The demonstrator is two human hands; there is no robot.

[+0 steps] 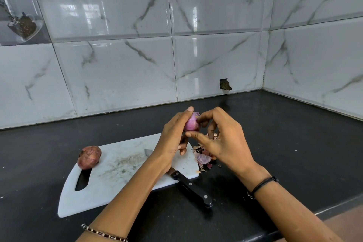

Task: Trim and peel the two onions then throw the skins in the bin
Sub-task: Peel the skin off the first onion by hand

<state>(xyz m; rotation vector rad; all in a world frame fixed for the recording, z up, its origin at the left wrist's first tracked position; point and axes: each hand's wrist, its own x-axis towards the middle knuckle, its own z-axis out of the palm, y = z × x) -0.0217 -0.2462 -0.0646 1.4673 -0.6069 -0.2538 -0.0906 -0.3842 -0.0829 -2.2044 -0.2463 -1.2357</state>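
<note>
The peeled onion [192,123] is held in the air above the far right corner of the cutting board [117,179]; it shows smooth, glossy pink-purple flesh with a thin pale edge at its top. The left hand [172,139] curls round it from the left; the right hand [222,139] pinches it between thumb below and forefinger above. The unpeeled onion [89,157], brown-red and papery, sits at the board's left end beside the handle slot. The knife [191,187] lies across the board's near edge, its black handle out on the dark countertop [284,133]. The skins [203,158], purple and tan, lie heaped against the board's right edge.
</note>
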